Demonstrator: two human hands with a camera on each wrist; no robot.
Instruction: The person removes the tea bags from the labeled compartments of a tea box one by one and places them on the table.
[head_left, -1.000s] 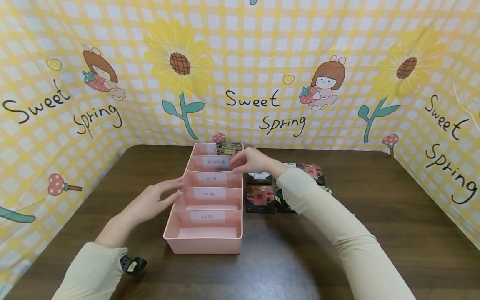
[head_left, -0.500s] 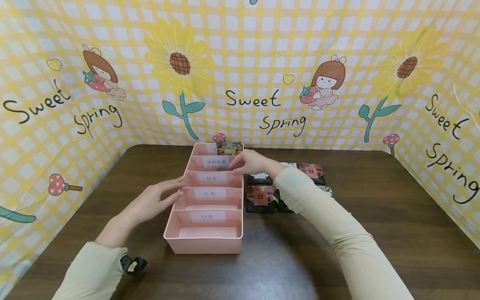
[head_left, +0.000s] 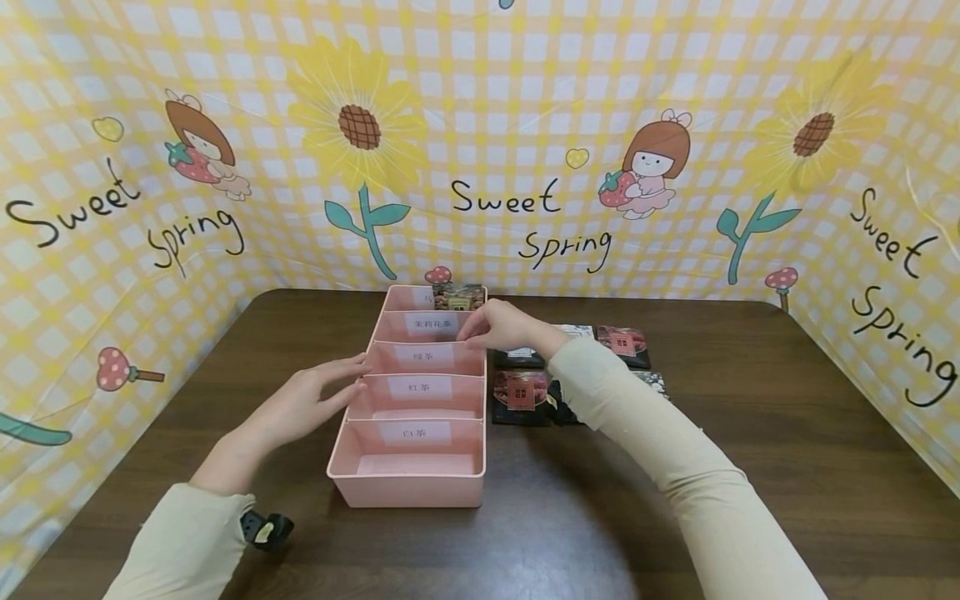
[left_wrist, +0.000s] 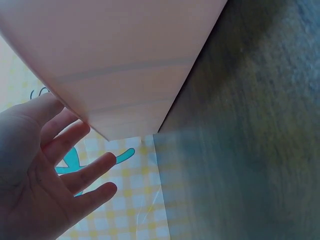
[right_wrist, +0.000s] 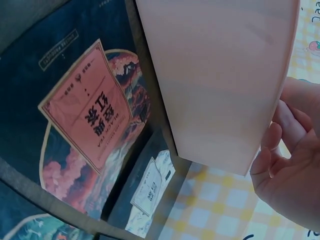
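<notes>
A pink divided box [head_left: 408, 492] with paper-labelled compartments stands on the table. My left hand [head_left: 300, 408] is at its left side, fingertips against the rim. In the left wrist view, the fingers of this left hand [left_wrist: 55, 160] are spread and relaxed. Over the right rim reaches my right hand [head_left: 501, 325], its thumb and index fingertips at the second compartment from the back. The right wrist view shows the right hand [right_wrist: 292, 155] with other fingers loosely bent outside the wall; the box hides the thumb and index tips. One tea packet [head_left: 459, 297] stands in the rear compartment.
Right of the box lie several dark tea packets, among them a red-labelled black tea packet [head_left: 520, 396] and another red one [head_left: 622, 344]. My right sleeve [head_left: 637, 408] covers some of them. A checked cloth [head_left: 517, 125] hangs behind the brown table [head_left: 600, 533].
My right thumb and index finger have drawn slightly closer together at the box's right rim, and the right forearm has shifted a little. My left hand and the box stay put.
</notes>
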